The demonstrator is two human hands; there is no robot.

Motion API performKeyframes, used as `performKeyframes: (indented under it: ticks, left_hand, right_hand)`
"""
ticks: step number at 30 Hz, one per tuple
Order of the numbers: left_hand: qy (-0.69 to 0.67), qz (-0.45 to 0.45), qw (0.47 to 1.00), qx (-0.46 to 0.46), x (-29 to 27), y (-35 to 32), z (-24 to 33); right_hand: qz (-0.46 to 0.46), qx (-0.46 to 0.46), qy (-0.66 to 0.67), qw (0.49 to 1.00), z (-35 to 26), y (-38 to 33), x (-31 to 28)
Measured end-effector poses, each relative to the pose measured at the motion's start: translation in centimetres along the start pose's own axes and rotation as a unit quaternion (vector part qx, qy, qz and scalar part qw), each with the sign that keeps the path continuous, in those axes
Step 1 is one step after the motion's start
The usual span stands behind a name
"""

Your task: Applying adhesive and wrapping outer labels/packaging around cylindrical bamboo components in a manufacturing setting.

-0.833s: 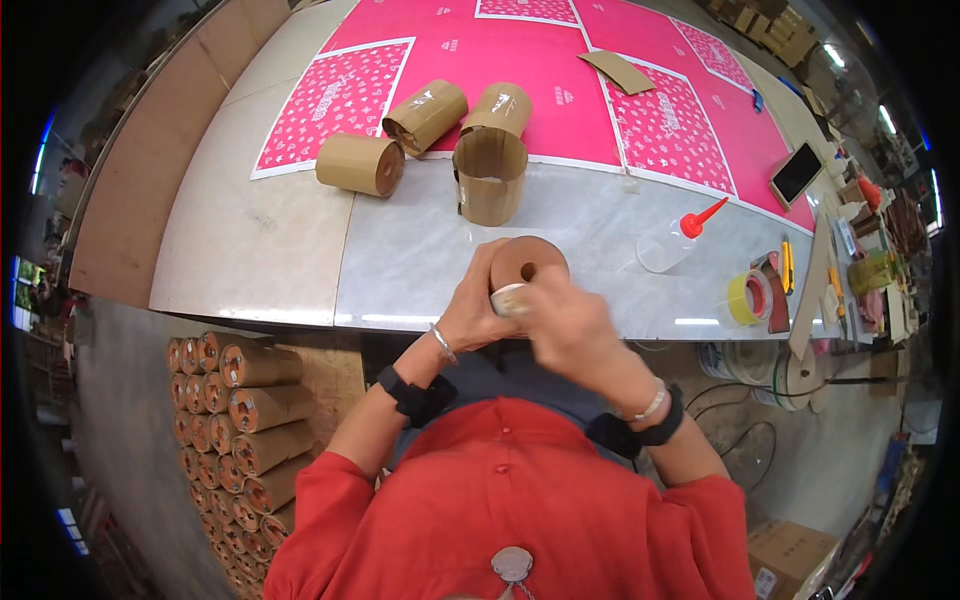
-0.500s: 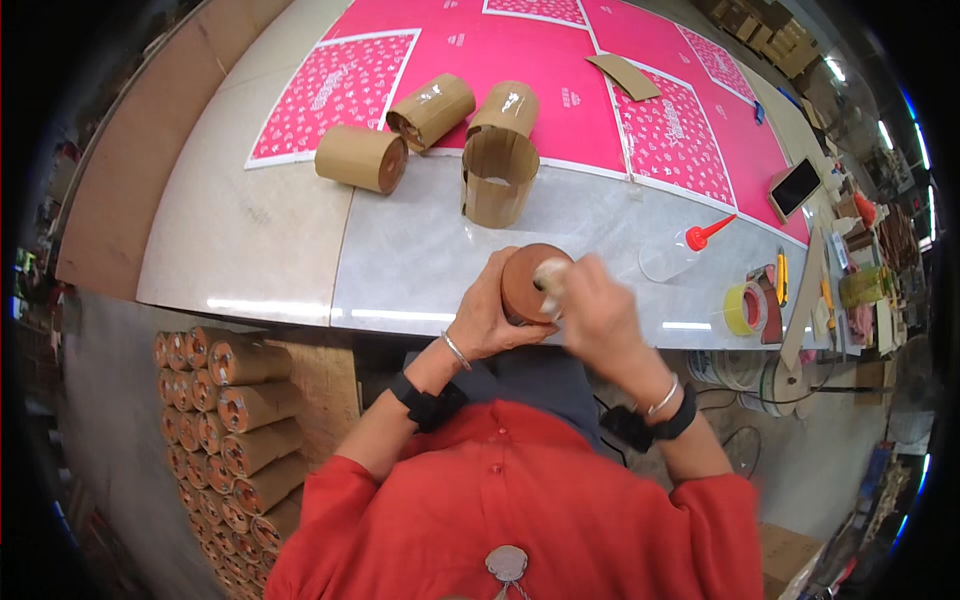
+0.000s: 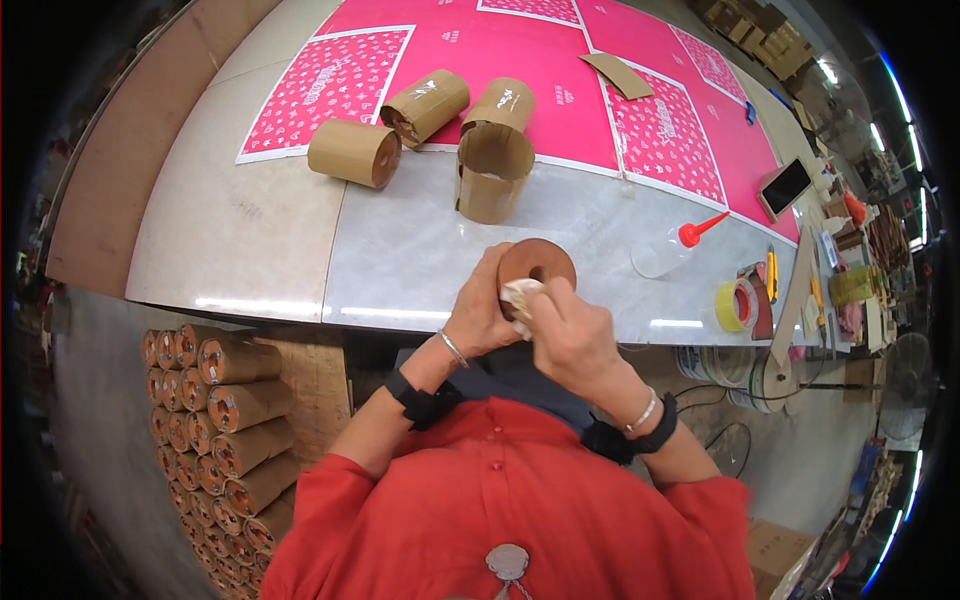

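Note:
My left hand (image 3: 482, 312) is wrapped round the side of a brown cylinder (image 3: 540, 257), held at the table's near edge. Its round reddish-brown end, with a dark hole in the middle, faces up toward me. A crumpled white cloth (image 3: 519, 298) is pinched in my right hand (image 3: 578, 335) and pressed against the lower left rim of that end. Beyond my hands stands an open cardboard sleeve (image 3: 492, 185), with another paper-wrapped piece (image 3: 505, 100) touching it behind. Two brown-wrapped cylinders (image 3: 345, 152) (image 3: 432, 103) lie to its left.
Pink printed sheets (image 3: 500, 45) cover the far table, with a curved cardboard piece (image 3: 617, 75) on them. To the right are a red-tipped glue bottle (image 3: 665, 255), yellow tape (image 3: 733, 305), a knife (image 3: 771, 274) and a phone (image 3: 785, 188). Stacked wrapped cylinders (image 3: 245, 405) stand at lower left.
My right hand has moved the cloth from the right side of the cylinder's end to its lower left rim. My left hand keeps its hold.

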State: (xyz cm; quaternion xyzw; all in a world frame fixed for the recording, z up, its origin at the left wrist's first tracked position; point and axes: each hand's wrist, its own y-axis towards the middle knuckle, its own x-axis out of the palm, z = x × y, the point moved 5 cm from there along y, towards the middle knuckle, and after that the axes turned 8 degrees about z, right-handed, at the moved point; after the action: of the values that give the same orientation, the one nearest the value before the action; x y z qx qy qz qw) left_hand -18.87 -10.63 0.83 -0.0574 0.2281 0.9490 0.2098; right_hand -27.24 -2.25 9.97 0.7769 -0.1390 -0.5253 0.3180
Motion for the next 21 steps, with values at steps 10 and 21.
performKeyframes:
  ticks: [10, 21]
  left_hand:
    - [-0.029, -0.022, 0.999, -0.014, 0.0, 0.3, 0.2]
    - [-0.016, -0.021, 0.999, -0.030, 0.0, -0.1, 0.1]
  right_hand:
    - [0.009, 0.064, -0.087, 0.994, 3.9, 0.7, 0.1]
    - [0.020, 0.096, -0.117, 0.988, 9.6, 2.1, 3.0]
